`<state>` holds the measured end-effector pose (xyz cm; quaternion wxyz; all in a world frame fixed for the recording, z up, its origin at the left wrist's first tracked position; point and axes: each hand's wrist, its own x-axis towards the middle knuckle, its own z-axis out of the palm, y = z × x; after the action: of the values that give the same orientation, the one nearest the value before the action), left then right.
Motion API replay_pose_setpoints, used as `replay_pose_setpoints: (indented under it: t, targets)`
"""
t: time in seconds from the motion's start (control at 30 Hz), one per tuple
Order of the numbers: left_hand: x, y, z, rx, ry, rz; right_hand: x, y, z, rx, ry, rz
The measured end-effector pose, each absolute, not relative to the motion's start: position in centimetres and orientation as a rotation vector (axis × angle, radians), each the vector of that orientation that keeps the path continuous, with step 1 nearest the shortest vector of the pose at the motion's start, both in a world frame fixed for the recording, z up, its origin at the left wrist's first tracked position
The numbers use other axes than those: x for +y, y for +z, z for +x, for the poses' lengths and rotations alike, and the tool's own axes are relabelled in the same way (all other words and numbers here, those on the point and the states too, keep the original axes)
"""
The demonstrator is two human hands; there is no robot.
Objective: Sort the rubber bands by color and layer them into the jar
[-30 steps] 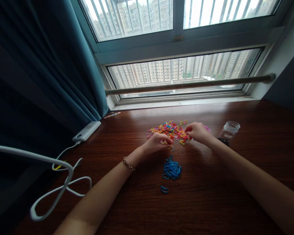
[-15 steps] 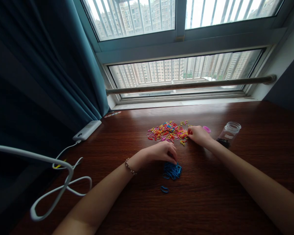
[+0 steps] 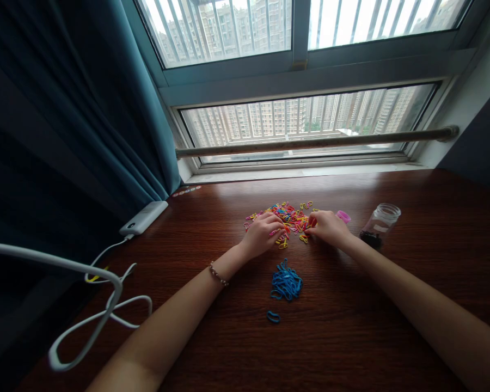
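A pile of small, many-coloured rubber bands (image 3: 296,218) lies on the dark wooden table, mostly yellow, red and pink with a few blue. My left hand (image 3: 262,235) rests over its near left side, fingers bent but apart, covering part of the pile. At the right edge of the pile is my right hand (image 3: 329,227), its thumb and fingertips among the bands with a gap between them. Nearer to me, apart from both hands, sits a heap of blue rubber bands (image 3: 286,283). One blue rubber band (image 3: 273,322) lies alone just below that heap.
Behind my right hand is a pink lid (image 3: 343,216). A clear jar (image 3: 386,215) with something dark inside leans or lies to the right. At left are a white power strip (image 3: 145,218), a looped white cable (image 3: 118,288) and a blue curtain (image 3: 147,136). A window borders the table's far side.
My left hand has moved away from the blue heap, up and left onto the coloured pile. My right hand has shifted slightly left, its fingertips spreading among the bands.
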<state>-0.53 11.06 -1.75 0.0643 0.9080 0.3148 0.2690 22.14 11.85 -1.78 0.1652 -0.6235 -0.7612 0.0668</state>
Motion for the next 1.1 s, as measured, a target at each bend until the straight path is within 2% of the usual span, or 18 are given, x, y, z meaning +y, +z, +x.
replay_pose_setpoints:
  t: [0.23,0.4,0.67,1.1]
  targets:
    - [13.1,-3.1,-1.9,1.185,0.627,2.918,11.8,-2.5,21.9,-2.075,0.137,-1.771]
    - [13.4,-3.3,-1.4,1.11,0.44,2.944,12.0,-2.7,21.8,-1.898,0.195,-1.679]
    - [13.0,-2.9,-1.6,1.111,0.497,2.877,11.8,-3.9,21.4,-1.605,0.514,-1.372]
    - [13.2,-3.6,-1.8,1.26,0.555,2.833,11.3,-4.1,20.8,-1.632,0.415,-1.261]
